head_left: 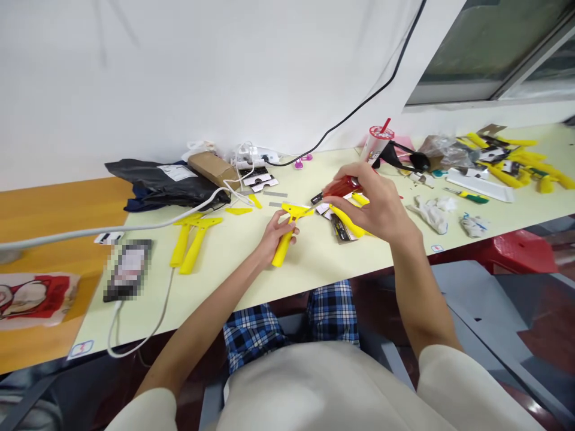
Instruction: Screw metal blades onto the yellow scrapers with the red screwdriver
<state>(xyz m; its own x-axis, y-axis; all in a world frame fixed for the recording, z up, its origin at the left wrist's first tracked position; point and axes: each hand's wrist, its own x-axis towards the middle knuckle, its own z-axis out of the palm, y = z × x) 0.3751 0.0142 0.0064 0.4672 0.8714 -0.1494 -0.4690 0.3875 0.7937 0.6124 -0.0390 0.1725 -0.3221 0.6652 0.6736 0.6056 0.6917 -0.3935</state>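
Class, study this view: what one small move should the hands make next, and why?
Probably steady the yellow scraper in the left hand and align the red-handled screwdriver with its head: the right hand holds it slanted, tip by that head, contact unclear.

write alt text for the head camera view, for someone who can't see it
The left hand holds a yellow scraper while the right hand holds a red-handled screwdriver to its head. More yellow scrapers lie on the pale table.
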